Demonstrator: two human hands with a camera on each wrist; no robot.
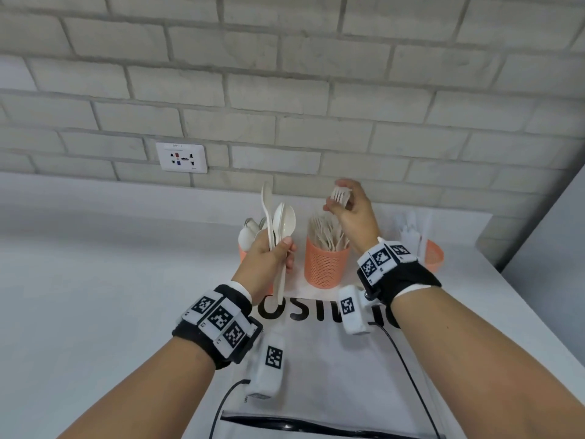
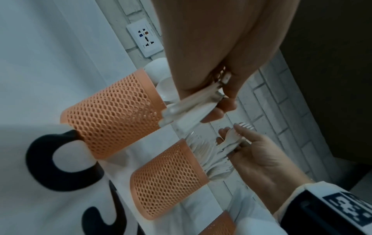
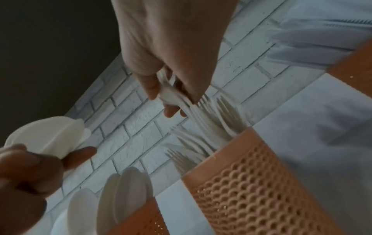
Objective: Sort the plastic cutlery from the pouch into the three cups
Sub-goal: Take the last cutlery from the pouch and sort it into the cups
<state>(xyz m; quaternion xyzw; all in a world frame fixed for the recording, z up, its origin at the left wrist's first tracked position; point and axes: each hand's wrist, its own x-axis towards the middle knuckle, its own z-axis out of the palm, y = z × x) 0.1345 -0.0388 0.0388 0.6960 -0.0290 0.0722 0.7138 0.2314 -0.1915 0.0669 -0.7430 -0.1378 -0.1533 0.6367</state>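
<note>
Plastic fork (image 1: 341,196) pinched in right hand (image 1: 356,217), above middle cup (image 1: 326,264)

The pouch (image 1: 332,359) bears large black letters, partly hidden and upside down; no whole word reads. The socket plate (image 1: 181,157) print is too small.

Three orange mesh cups in row: left cup (image 1: 243,253) w/ spoons, middle cup (image 1: 326,264) w/ forks, right cup (image 1: 433,256) w/ knives. White pouch (image 1: 332,369) flat in front, zip nearest.
</note>
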